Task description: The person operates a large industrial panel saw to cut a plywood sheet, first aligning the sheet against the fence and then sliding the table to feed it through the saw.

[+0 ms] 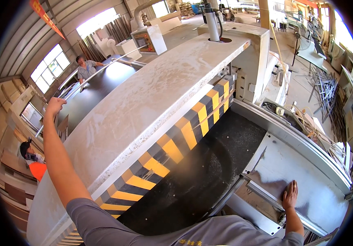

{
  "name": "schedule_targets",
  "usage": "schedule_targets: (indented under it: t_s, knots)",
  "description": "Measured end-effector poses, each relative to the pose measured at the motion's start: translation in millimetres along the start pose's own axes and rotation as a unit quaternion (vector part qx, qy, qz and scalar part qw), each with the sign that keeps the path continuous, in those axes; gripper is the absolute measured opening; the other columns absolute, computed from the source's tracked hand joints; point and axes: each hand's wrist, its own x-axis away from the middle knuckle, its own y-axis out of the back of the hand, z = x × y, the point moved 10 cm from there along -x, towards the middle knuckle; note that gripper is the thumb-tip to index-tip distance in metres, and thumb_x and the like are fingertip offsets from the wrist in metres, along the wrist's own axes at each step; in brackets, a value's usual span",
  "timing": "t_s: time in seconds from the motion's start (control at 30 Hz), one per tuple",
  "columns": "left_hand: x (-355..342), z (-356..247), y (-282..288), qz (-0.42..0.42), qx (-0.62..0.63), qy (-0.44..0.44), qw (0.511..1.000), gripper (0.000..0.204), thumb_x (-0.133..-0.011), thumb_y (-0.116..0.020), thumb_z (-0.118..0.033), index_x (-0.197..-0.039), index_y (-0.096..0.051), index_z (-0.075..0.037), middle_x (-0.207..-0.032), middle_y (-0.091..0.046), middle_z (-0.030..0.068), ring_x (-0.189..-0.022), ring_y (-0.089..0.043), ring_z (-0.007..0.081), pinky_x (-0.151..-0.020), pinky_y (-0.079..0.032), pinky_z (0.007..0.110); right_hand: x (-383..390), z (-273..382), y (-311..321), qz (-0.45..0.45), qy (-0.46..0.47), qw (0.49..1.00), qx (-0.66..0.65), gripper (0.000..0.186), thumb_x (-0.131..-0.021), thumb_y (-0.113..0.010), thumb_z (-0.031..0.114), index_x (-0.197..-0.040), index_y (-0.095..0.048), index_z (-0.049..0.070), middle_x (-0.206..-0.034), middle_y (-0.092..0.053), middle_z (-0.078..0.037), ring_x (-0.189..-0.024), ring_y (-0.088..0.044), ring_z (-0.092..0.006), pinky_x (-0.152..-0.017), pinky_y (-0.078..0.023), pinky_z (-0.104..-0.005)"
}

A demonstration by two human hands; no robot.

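Observation:
My left arm stretches out over the large pale beam (152,78) of a machine. At its end, my left hand (55,106) is closed around a long thin metal rail (80,87) on the beam's far side. A dark flat panel (102,84) lies beyond the beam, next to the rail. Low on the right, my right hand (290,194) rests flat, fingers stretched, on a grey metal side table (279,160). Nothing is in it. Yellow and black stripes (168,149) run along the beam's near side, above a black machine bed (201,164).
Another person (87,69) leans at the dark panel's far side. A second person in orange (37,168) is at the left edge. A control box (148,40) stands behind the beam. Metal strips (328,94) lie heaped on the floor at right.

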Motion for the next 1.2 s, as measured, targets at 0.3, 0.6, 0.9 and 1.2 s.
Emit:
schedule_targets:
  t_s: [0.3,0.6,0.9,1.2]
  knots:
    - [-13,-13,55,-0.03,-0.23,0.013,0.973,0.029,-0.074,-0.077,-0.025,-0.086,-0.078,0.001,-0.089,-0.073,0.026,-0.084,-0.072,0.0409,-0.078,-0.058,0.045,4,2,8,0.026,-0.013,1.0,0.01,0.07,-0.092,-0.059,0.014,-0.157,-0.035,0.001,-0.166,-0.029,-0.019,-0.155,-0.023,-0.0388,-0.129,-0.019,-0.046]
    - [126,114,217,-0.012,-0.134,0.018,0.991,0.031,-0.088,-0.067,-0.024,-0.066,-0.067,-0.003,-0.055,-0.06,0.0064,-0.048,-0.059,0.0166,-0.046,-0.043,0.034,-10,11,-8,0.018,0.026,0.999,-0.033,0.068,-0.093,-0.06,0.018,-0.154,-0.037,-0.002,-0.164,-0.03,-0.023,-0.154,-0.024,-0.0409,-0.129,-0.018,-0.0477]
    - [302,191,197,0.043,0.138,0.076,0.987,0.019,-0.091,-0.075,-0.023,-0.085,-0.072,-0.005,-0.067,-0.063,-0.001,-0.055,-0.056,0.0087,-0.052,-0.044,0.026,7,1,6,-0.002,0.022,1.0,-0.02,0.067,-0.095,-0.059,0.02,-0.155,-0.038,-0.001,-0.165,-0.03,-0.022,-0.155,-0.023,-0.039,-0.128,-0.018,-0.0464]
    - [380,230,180,0.057,0.208,0.123,0.969,0.022,-0.083,-0.08,-0.01,-0.102,-0.074,0.0,-0.079,-0.069,0.0001,-0.063,-0.059,0.0089,-0.06,-0.048,0.025,7,2,8,0.005,0.002,1.0,-0.022,0.067,-0.096,-0.059,0.024,-0.155,-0.038,0.001,-0.166,-0.031,-0.02,-0.156,-0.023,-0.0364,-0.129,-0.019,-0.0443]
